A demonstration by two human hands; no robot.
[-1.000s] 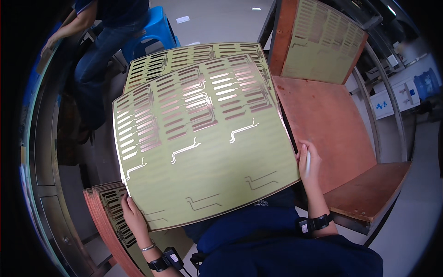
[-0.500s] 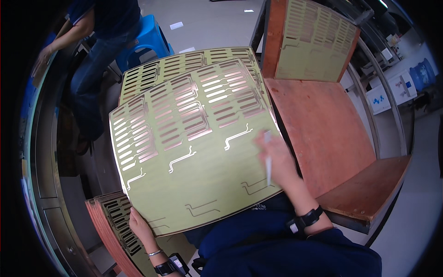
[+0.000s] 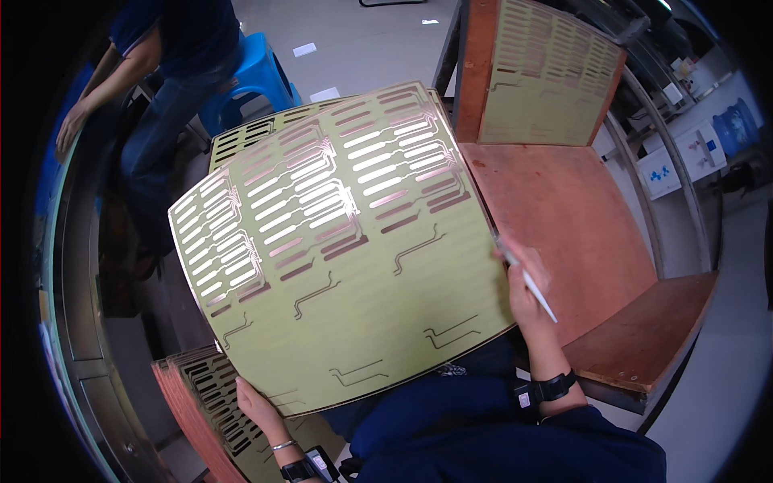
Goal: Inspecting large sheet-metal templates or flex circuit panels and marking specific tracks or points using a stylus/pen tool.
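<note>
A large pale-green circuit board panel [image 3: 386,314] with shiny copper tracks rests tilted across my lap and over another panel [image 3: 229,149] behind it. My left hand [image 3: 256,405] is closed on its lower left edge, the fingers partly hidden underneath. At the panel's right edge, my right hand [image 3: 527,282] grips a slim white pen-like tool [image 3: 539,295]. One end of the tool points down to the right; the other reaches the panel's edge, and its tip is too small to make out. Whether that hand also touches the edge, I cannot tell.
On the right stands a reddish wooden rack [image 3: 572,233] with a similar panel [image 3: 551,72] leaning at its back. A stack of panels [image 3: 189,394] stands at lower left. Beyond are a blue stool [image 3: 256,72] and another person [image 3: 177,80] at a bench.
My right hand has moved right with the white tool, from over the panel to its edge. The panel has shifted and tilted slightly, so light falls on different copper tracks. My left hand keeps its hold.
</note>
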